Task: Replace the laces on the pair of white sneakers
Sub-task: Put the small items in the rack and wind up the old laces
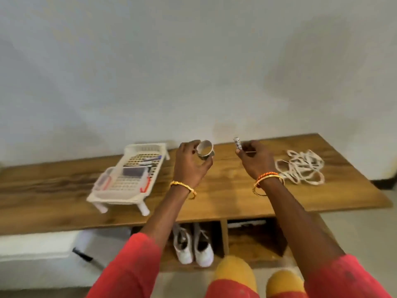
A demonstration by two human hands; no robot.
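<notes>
A pair of white sneakers (193, 246) stands side by side in a compartment below the wooden table top (225, 190). A heap of white laces (300, 166) lies on the table at the right. My left hand (190, 164) holds a small roll of tape (205, 152) above the table. My right hand (254, 158) pinches a small white patterned strip (237, 143), held upright, and what looks like a thin needle or pin. Both hands hover between the basket and the laces.
A white plastic basket (126, 177) on short legs sits on the table's left, holding a clear lidded box and pens. The wall rises right behind the table. A second compartment (251, 235) lies right of the sneakers. My knees show at the bottom.
</notes>
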